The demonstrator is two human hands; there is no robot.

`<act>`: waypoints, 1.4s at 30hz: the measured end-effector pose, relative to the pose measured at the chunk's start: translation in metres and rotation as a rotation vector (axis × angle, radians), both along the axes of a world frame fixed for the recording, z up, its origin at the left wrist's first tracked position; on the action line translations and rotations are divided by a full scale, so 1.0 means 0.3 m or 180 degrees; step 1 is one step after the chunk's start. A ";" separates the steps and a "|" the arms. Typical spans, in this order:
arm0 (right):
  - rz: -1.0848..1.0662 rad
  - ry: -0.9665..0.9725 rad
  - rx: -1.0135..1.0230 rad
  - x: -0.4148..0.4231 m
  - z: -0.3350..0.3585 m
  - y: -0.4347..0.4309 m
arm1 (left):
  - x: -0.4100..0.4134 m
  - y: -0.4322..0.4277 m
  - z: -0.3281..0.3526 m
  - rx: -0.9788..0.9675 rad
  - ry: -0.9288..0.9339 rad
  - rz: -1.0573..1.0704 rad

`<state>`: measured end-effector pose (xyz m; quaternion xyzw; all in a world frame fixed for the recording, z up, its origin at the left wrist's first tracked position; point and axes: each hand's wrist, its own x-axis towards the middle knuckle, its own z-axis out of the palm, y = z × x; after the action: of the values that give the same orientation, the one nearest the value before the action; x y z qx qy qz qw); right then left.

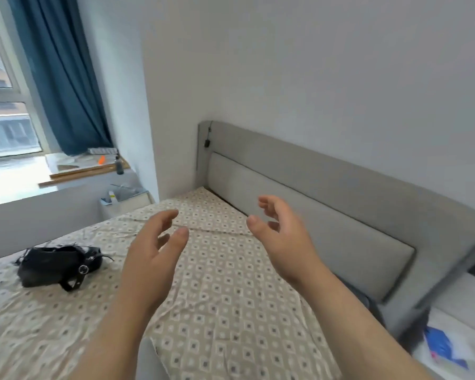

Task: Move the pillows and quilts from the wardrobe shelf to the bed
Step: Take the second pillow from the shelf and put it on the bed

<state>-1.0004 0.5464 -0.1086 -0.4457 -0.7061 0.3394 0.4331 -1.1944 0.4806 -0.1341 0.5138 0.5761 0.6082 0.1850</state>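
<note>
The bed [231, 303] fills the lower half of the view, covered by a beige sheet with a small diamond pattern. Its grey padded headboard [327, 212] runs along the right wall. Both of my arms reach out over the sheet. My left hand [154, 256] hovers above the middle of the bed with its fingers spread and nothing in it. My right hand [283, 237] is raised closer to the headboard, fingers curled apart, also holding nothing. No pillow, quilt or wardrobe is in view.
A black strapped bag [58, 266] lies on the bed's left side. Beyond it are a white bedside table [124, 201], a cluttered window sill [88, 167] and a blue curtain [63, 75]. At the lower right a white surface holds a blue packet [442, 345].
</note>
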 end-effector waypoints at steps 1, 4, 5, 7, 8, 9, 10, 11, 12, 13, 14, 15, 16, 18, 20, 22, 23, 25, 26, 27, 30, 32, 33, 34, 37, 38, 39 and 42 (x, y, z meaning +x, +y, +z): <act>-0.0161 0.0000 -0.0002 0.047 0.001 -0.028 | 0.041 0.006 0.002 -0.0009 0.0013 -0.0199; -0.0640 0.0014 -0.0003 0.193 0.019 -0.134 | 0.170 0.023 0.003 -0.0078 0.0083 -0.0780; -0.0845 0.0025 0.0021 0.267 0.026 -0.176 | 0.240 0.028 0.006 -0.0104 0.0077 -0.1017; -0.1259 0.0068 0.0066 0.427 0.045 -0.269 | 0.396 0.023 0.017 -0.0196 -0.0019 -0.1515; -0.1481 0.0087 0.0078 0.506 0.058 -0.320 | 0.476 0.015 0.024 -0.0217 -0.0065 -0.1746; -0.1726 0.0116 0.0073 0.578 0.067 -0.373 | 0.554 0.002 0.029 -0.0216 -0.0057 -0.1987; -0.1987 0.0157 0.0085 0.651 0.076 -0.439 | 0.638 -0.017 0.034 -0.0206 -0.0017 -0.2243; -0.2220 0.0187 0.0106 0.713 0.087 -0.503 | 0.714 -0.037 0.043 -0.0208 0.0005 -0.2475; -0.2395 0.0221 0.0137 0.764 0.094 -0.559 | 0.776 -0.054 0.049 -0.0209 0.0030 -0.2643; -0.2579 0.0245 0.0188 0.819 0.102 -0.626 | 0.847 -0.075 0.059 -0.0187 0.0045 -0.2820; -0.2718 0.0277 0.0246 0.860 0.107 -0.683 | 0.902 -0.095 0.067 -0.0169 0.0048 -0.2957; -0.2839 0.0340 0.0305 0.895 0.111 -0.736 | 0.951 -0.116 0.072 -0.0138 0.0057 -0.3069; -0.2981 0.0387 0.0375 0.932 0.111 -0.798 | 1.007 -0.144 0.078 -0.0102 0.0069 -0.3209; -0.3255 0.0435 0.0423 0.994 0.104 -0.916 | 1.103 -0.210 0.093 -0.0062 0.0106 -0.3471; -0.3490 0.0497 0.0455 1.053 0.099 -1.043 | 1.203 -0.295 0.113 -0.0014 0.0094 -0.3720; -0.3696 0.0543 0.0515 1.103 0.102 -1.164 | 1.292 -0.389 0.132 0.0074 0.0014 -0.3910; -0.3808 0.0555 0.0552 1.127 0.105 -1.228 | 1.334 -0.440 0.141 0.0098 -0.0016 -0.3998; -0.4004 0.0583 0.0673 1.168 0.109 -1.349 | 1.402 -0.548 0.159 0.0123 -0.0018 -0.4186; -0.4095 0.0592 0.0737 1.186 0.110 -1.408 | 1.432 -0.599 0.168 0.0170 0.0009 -0.4276; -0.4163 0.0587 0.0755 1.198 0.110 -1.459 | 1.457 -0.639 0.176 0.0212 0.0020 -0.4334; -0.4365 0.0515 0.0695 1.238 0.113 -1.610 | 1.532 -0.759 0.204 0.0289 -0.0076 -0.4482; -0.4585 0.0395 0.0741 1.271 0.127 -1.733 | 1.594 -0.860 0.222 0.0340 -0.0145 -0.4655; -0.4712 0.0327 0.0785 1.288 0.140 -1.793 | 1.626 -0.911 0.231 0.0359 -0.0169 -0.4735; -0.4847 0.0289 0.0824 1.304 0.152 -1.848 | 1.656 -0.960 0.241 0.0378 -0.0185 -0.4826; -0.5163 0.0237 0.0915 1.336 0.186 -2.006 | 1.763 -1.093 0.265 0.0421 -0.0197 -0.5148; -0.5244 0.0230 0.0925 1.346 0.194 -2.045 | 1.799 -1.123 0.273 0.0424 -0.0189 -0.5228; -0.5342 0.0212 0.0937 1.355 0.197 -2.082 | 1.837 -1.153 0.281 0.0420 -0.0165 -0.5316; -0.5679 0.0093 0.0964 1.396 0.205 -2.184 | 1.962 -1.226 0.304 0.0463 -0.0125 -0.5572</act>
<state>-0.5815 -0.1090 -0.0470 -0.7614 -0.1298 -0.2134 0.5982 -0.6058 0.1128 -0.0431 0.7712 -0.0682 0.2919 0.5616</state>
